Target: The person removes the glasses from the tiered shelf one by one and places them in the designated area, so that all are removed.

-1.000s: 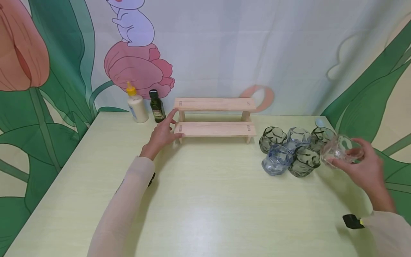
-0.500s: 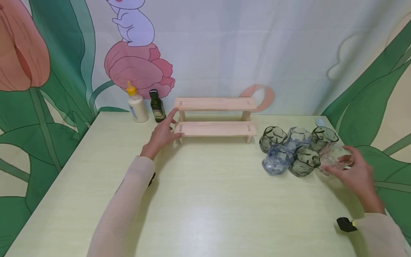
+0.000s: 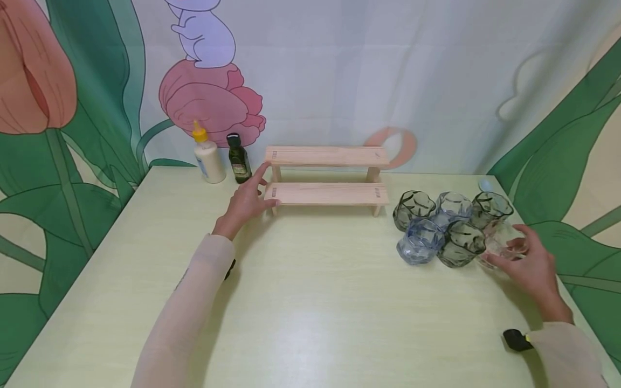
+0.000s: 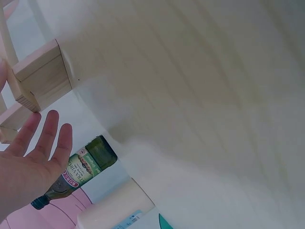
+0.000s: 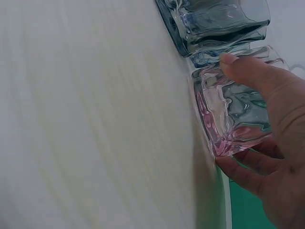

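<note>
My left hand (image 3: 241, 209) touches the left end of a two-tier wooden stand (image 3: 327, 194). Its fingers (image 4: 47, 136) are fairly straight in the left wrist view, with a tip at the stand's edge. With thumb and fingers, my right hand (image 3: 531, 269) grips a clear pinkish glass tumbler (image 5: 238, 109) at the right of a cluster of tumblers. The pink tumbler is upright, its base at the table. Beside it stand a front grey tumbler (image 3: 461, 245), a back grey one (image 3: 491, 209), a left grey one (image 3: 413, 210) and two blue ones, front (image 3: 420, 242) and back (image 3: 453, 205).
A cream bottle with a yellow nozzle (image 3: 209, 160) and a dark green bottle (image 3: 239, 161) stand left of the stand. A small pale round object (image 3: 485, 185) lies at the back right corner of the table (image 3: 310, 302). A printed curtain hangs behind.
My right hand has brought the pink tumbler left and down to the table beside the grey tumblers. My left hand stays at the stand.
</note>
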A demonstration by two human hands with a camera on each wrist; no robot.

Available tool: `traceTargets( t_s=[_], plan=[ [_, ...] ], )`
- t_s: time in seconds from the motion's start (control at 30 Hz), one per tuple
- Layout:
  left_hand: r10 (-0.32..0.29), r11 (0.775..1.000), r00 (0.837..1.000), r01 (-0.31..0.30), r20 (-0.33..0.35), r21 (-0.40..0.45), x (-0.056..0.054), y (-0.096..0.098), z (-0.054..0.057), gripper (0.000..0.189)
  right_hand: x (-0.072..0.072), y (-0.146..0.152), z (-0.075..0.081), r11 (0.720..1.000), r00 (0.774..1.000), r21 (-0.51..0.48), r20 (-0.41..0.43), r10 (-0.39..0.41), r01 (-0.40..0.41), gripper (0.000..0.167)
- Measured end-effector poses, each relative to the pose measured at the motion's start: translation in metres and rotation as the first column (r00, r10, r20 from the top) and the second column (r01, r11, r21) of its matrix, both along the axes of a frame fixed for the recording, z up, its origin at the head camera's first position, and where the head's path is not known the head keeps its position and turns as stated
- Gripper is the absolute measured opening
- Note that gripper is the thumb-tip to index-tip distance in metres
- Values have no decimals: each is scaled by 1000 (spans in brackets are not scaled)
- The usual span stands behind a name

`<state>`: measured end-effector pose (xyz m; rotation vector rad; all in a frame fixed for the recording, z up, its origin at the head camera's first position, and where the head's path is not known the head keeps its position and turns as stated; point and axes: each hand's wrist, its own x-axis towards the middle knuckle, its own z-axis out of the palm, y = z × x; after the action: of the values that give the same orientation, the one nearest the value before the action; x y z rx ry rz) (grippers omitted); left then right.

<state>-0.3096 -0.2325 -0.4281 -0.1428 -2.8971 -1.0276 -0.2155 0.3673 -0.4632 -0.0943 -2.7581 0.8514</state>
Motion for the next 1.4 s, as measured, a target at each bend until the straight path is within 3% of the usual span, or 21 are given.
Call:
traceTargets(
  t_s=[0.7, 1.07, 1.27, 1.4],
  plan=[
    [0, 1000, 1000, 1, -10, 2, -1, 0, 0, 99, -3, 1, 1, 998, 998, -12, -26, 56, -56, 91],
    [9, 1000, 1000, -9, 3, -5, 0, 1, 1, 100, -3, 6, -5, 990, 996, -111, -4, 92, -92, 104],
    [8, 1000, 1000, -8, 5, -9, 1, 2, 2, 100, 1, 4, 3, 969, 996, -232, -7, 86, -85, 114],
    [11, 1000, 1000, -11, 2, -8, 1, 2, 2, 100, 2, 4, 9, 961, 995, -258, -36, 97, -103, 114]
  ],
)
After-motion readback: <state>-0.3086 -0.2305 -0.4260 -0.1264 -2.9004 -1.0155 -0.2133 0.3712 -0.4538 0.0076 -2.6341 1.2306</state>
